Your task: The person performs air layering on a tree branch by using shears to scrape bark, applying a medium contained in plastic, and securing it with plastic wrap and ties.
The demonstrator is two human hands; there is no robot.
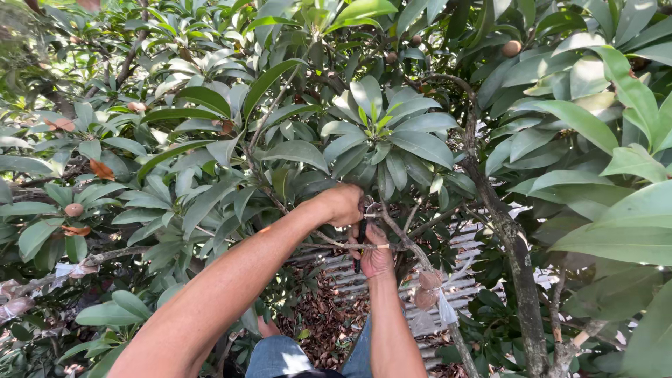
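I am among the leaves of a fruit tree. My left hand [343, 204] reaches in from the lower left, closed around a dark-handled tool [360, 241] that hangs below the fist. Just under it, my right hand [376, 256] grips a thin bare branch [329, 242] beside a pale cut end [383, 246]. The tool's blade is hidden between the hands. A brown wrapped bundle with clear plastic [430, 290] sits on the same branch, to the right of my right hand.
Dense green leaves surround the hands. A thick trunk [516, 259] rises at the right. Brown round fruits hang at the top right [512, 47] and at the left [73, 209]. Below lie a corrugated metal sheet [467, 246] and dry leaf litter [323, 318].
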